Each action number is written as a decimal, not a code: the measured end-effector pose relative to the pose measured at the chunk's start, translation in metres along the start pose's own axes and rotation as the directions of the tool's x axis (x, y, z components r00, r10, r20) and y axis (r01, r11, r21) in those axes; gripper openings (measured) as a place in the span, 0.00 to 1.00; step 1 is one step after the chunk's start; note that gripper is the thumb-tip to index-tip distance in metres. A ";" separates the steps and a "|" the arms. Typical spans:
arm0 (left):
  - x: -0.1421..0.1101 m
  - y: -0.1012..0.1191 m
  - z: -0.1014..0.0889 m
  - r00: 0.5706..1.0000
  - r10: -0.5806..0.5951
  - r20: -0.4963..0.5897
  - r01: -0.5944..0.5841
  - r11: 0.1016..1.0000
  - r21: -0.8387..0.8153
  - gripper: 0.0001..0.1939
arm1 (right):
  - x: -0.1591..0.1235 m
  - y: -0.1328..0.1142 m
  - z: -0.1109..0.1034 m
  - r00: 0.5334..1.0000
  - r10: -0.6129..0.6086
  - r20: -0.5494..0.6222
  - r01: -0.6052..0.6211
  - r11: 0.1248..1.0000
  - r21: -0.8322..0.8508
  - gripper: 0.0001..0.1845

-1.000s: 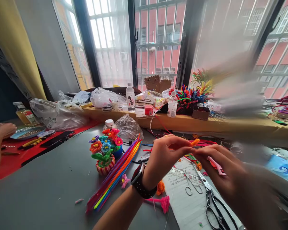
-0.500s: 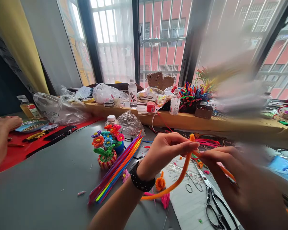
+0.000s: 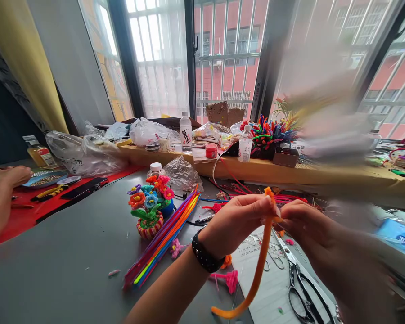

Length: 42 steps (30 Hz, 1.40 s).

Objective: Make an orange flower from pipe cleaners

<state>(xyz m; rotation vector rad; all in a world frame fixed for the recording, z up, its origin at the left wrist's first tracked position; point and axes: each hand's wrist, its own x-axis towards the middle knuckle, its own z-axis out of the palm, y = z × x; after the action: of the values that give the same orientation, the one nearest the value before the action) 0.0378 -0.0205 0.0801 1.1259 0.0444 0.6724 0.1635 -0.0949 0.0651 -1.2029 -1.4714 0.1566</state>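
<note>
An orange pipe cleaner (image 3: 262, 265) hangs in a long curve from between my hands, its short bent tip poking up above the fingers. My left hand (image 3: 238, 220), with a black studded band on the wrist, pinches it near the top. Close beside it, the fingertips of my right hand (image 3: 310, 229) are closed on the same pipe cleaner where it bends sideways; the back of that hand is blurred. Below lie black-handled scissors (image 3: 300, 279) on a white sheet (image 3: 256, 292). A pink pipe-cleaner flower (image 3: 232, 281) and an orange piece (image 3: 227, 261) rest beside the sheet, the latter partly hidden by my wrist.
A bundle of colourful pipe cleaners (image 3: 165, 234) lies left of my forearm, by a striped pot of pipe-cleaner flowers (image 3: 149, 225). Bottles (image 3: 186, 135) and plastic bags stand along the wooden ledge (image 3: 324, 173). At far left, another person's hand (image 3: 11, 175) is over a red mat (image 3: 23, 216).
My right hand has moved in against the left, and the sideways part of the pipe cleaner between them is shorter. The long loose end has swung down and right, now hanging free.
</note>
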 end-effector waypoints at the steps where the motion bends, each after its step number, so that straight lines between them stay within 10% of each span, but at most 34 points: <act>1: 0.000 -0.001 0.001 1.000 0.024 -0.004 -0.024 1.000 -0.002 0.12 | 0.001 0.002 0.002 1.000 0.003 0.012 -0.003 1.000 0.022 0.09; 5: 0.000 -0.004 0.003 0.993 0.110 -0.032 -0.107 0.992 0.067 0.12 | 0.002 0.005 0.009 1.000 0.028 0.000 -0.028 0.999 0.028 0.08; 11: 0.000 -0.007 0.005 0.927 0.266 -0.263 -0.218 0.955 0.200 0.10 | -0.006 -0.004 0.017 0.940 -0.080 -0.332 -0.015 0.961 -0.275 0.09; 25: -0.003 -0.002 0.004 0.912 0.387 -0.136 -0.294 0.847 0.442 0.09 | -0.013 -0.020 0.014 0.962 -0.174 -0.212 0.081 0.918 -0.388 0.08; 42: 0.001 -0.009 0.011 0.950 0.221 -0.222 -0.184 0.967 0.175 0.09 | -0.014 -0.021 0.017 0.892 -0.393 -0.223 0.131 0.698 -0.704 0.07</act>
<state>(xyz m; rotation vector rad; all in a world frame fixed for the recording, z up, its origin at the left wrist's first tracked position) 0.0466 -0.0315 0.0773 1.2003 0.1913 1.0025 0.1350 -0.1062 0.0645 -1.4620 -1.3832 -0.8454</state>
